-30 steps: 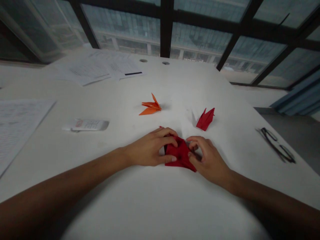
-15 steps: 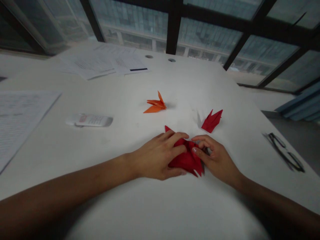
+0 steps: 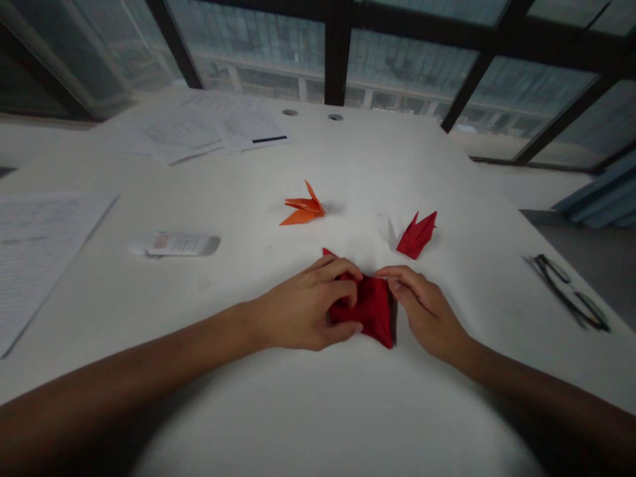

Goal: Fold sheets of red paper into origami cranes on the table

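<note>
Beyond both the left grip (image 3: 308, 306) and the right grip (image 3: 428, 306), across the far side, a dark-framed glass window (image 3: 338, 59). Beneath both grips, a broad white tabletop (image 3: 318, 417). Ahead and to the left of the left grip, a fanned spread of printed white papers (image 3: 183, 129); well to its left, another printed white sheet (image 3: 44, 252).

On the left, a grip with bent, spread fingers, pressed over part of a dark red sheet of folded paper (image 3: 371, 308), with thumb apart near the close edge. On the right, thumb and forefinger near each other at the paper's far right corner; cannot tell whether pinching or only touching. Red paper between the two grips, partly under the left one. Seemingly partway through folding: creased and doubled already, yet broad and loose, so presumably with more folds left; impossible to tell how many.

Well right of the right grip, black-framed eyeglasses (image 3: 571, 293). Left of the left grip, a white printed tube-shaped object (image 3: 179, 244). Beyond the left grip, an orange pointed folded-paper piece (image 3: 305, 212); just beyond the right grip, a compact red folded-paper piece (image 3: 416, 237), both apparently finished.
</note>
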Motion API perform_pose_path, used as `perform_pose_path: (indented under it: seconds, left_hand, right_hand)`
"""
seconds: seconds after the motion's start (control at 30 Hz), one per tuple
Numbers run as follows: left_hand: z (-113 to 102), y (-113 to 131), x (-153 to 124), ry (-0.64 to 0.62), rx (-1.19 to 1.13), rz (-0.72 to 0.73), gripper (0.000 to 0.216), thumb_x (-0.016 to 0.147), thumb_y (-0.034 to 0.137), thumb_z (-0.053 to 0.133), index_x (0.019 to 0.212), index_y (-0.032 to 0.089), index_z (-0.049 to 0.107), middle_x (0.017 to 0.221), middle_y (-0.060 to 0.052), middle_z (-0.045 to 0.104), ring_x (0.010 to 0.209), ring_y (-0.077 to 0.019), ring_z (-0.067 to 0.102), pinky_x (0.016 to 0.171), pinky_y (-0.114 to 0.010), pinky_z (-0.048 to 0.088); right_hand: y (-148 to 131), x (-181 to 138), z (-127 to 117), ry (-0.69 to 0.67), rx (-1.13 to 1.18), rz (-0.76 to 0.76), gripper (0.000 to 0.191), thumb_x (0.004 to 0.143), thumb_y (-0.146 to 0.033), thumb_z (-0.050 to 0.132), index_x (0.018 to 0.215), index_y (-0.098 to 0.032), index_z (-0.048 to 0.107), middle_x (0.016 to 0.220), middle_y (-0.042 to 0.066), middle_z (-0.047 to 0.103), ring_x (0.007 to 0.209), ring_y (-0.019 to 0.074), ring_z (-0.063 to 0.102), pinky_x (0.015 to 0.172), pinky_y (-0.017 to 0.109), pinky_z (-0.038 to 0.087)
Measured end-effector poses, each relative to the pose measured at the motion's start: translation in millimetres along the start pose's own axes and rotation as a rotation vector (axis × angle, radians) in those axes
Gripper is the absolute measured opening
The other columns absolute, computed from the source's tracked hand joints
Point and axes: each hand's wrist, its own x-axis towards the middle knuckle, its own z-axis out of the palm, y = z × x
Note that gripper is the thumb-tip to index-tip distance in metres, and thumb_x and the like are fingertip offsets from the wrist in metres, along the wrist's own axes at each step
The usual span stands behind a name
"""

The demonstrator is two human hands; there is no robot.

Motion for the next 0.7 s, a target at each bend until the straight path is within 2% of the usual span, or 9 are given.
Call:
perform_pose_path:
  seconds: [0.1,0.17,0.23,0.33,0.43,0.53,0.7]
  left_hand:
    - [-5,-3,1,-0.035,-0.001,0.004,0.016,0.087,0.034,0.074,0.089,0.019,0.068,0.127,-0.010,0.060,0.114,-0.0268,0.058,0.106,-0.044,0.048]
    - [-8,-5,2,-0.055,0.005,0.069,0.010,0.093,0.029,0.069,0.090,0.020,0.072,0.128,-0.010,0.061,0.119,-0.0270,0.056,0.110,-0.045,0.045]
    - [-12,-7,3,-0.077,0.043,0.152,0.015,0.097,0.023,0.062,0.090,0.020,0.074,0.132,-0.010,0.061,0.126,-0.0281,0.052,0.114,-0.046,0.041]
    - [-17,-5,3,-0.127,0.120,0.216,0.023,0.098,0.014,0.054,0.087,0.019,0.073,0.136,-0.010,0.061,0.129,-0.0289,0.049,0.115,-0.046,0.041]
    - [-22,0,2,-0.177,0.105,0.204,0.015,0.090,0.010,0.060,0.087,0.020,0.071,0.133,-0.009,0.062,0.127,-0.0280,0.051,0.116,-0.042,0.042]
    - [-25,5,0,-0.211,0.059,0.184,0.015,0.080,0.010,0.069,0.090,0.021,0.069,0.129,-0.008,0.063,0.124,-0.0279,0.053,0.113,-0.039,0.045]
    - [-25,7,-2,-0.225,0.101,0.173,0.010,0.083,0.011,0.067,0.088,0.020,0.067,0.127,-0.009,0.064,0.123,-0.0297,0.054,0.114,-0.044,0.045]
  right_hand:
    - [1,1,0,0.004,0.033,-0.037,0.034,0.102,-0.022,0.042,0.125,-0.028,0.066,0.113,0.002,0.074,0.104,0.0233,0.066,0.096,0.041,0.046]
    - [0,2,0,0.006,0.024,-0.078,0.037,0.099,-0.018,0.042,0.126,-0.028,0.066,0.123,0.002,0.072,0.113,0.0232,0.064,0.101,0.041,0.044]
    - [0,2,-1,0.000,0.012,-0.102,0.038,0.098,-0.016,0.043,0.128,-0.027,0.064,0.127,0.002,0.070,0.117,0.0232,0.062,0.103,0.041,0.042]
    - [1,1,0,-0.012,0.000,-0.091,0.039,0.099,-0.017,0.043,0.132,-0.028,0.061,0.118,0.003,0.070,0.104,0.0225,0.064,0.098,0.041,0.045]
    - [2,0,1,-0.012,-0.010,-0.069,0.038,0.100,-0.020,0.043,0.133,-0.029,0.060,0.103,0.003,0.068,0.090,0.0219,0.062,0.089,0.041,0.047]
    - [2,-1,2,-0.005,-0.021,-0.066,0.037,0.100,-0.020,0.043,0.131,-0.030,0.060,0.099,0.003,0.067,0.089,0.0227,0.062,0.086,0.041,0.048]
    - [-1,0,2,-0.023,-0.060,-0.081,0.035,0.101,-0.021,0.044,0.129,-0.031,0.061,0.099,0.003,0.066,0.092,0.0240,0.061,0.089,0.043,0.049]
